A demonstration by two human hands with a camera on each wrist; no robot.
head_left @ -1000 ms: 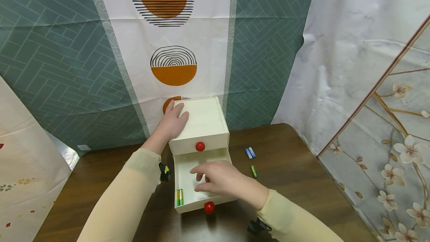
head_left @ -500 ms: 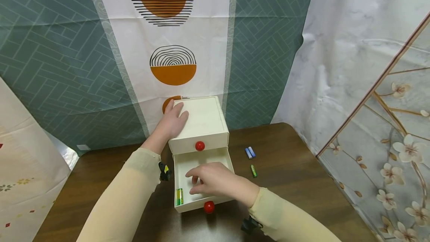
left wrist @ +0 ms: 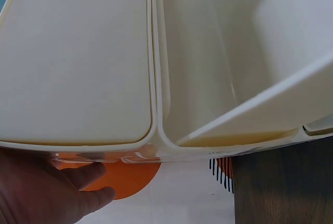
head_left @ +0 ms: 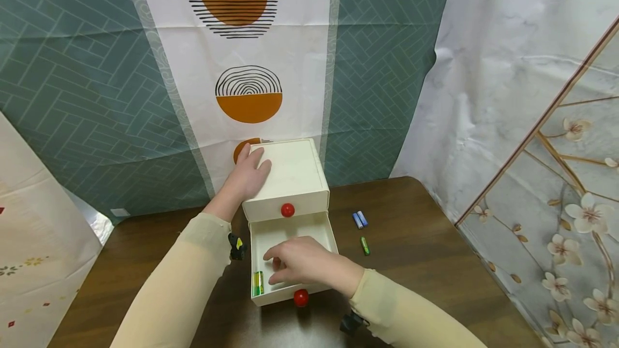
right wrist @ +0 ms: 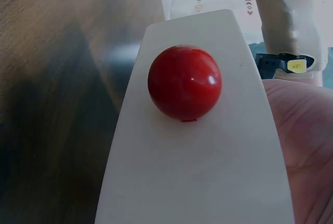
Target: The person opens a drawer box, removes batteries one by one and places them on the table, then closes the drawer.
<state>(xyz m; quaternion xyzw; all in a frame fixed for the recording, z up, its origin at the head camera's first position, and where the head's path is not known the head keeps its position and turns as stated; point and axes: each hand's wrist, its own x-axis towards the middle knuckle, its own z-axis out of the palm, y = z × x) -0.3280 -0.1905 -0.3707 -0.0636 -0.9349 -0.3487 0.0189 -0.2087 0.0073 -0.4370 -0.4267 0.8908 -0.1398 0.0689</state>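
A small white drawer cabinet (head_left: 287,171) has its lower drawer (head_left: 271,235) pulled out and its upper one closed. My left hand (head_left: 249,175) rests on the left of its top, fingers spread; in the left wrist view that hand (left wrist: 47,193) lies along the cabinet's edge. Over the lower drawer hangs my right hand (head_left: 304,261), fingers loosely bent, nothing visible between them. Green-and-yellow batteries (head_left: 258,283) lie in the drawer's front left corner, just left of my right fingertips. The drawer's red knob (right wrist: 184,82) fills the middle of the right wrist view, with my palm (right wrist: 304,141) beside it.
On the brown table (head_left: 411,262), right of the cabinet, lie two blue batteries (head_left: 360,219) and one green battery (head_left: 365,246). A second red knob (head_left: 287,210) sticks out from the upper drawer. A patterned cloth (head_left: 246,95) hangs behind the cabinet.
My right hand has moved left inside the drawer's area, nearer the batteries in its corner. The left hand and the cabinet have stayed in place.
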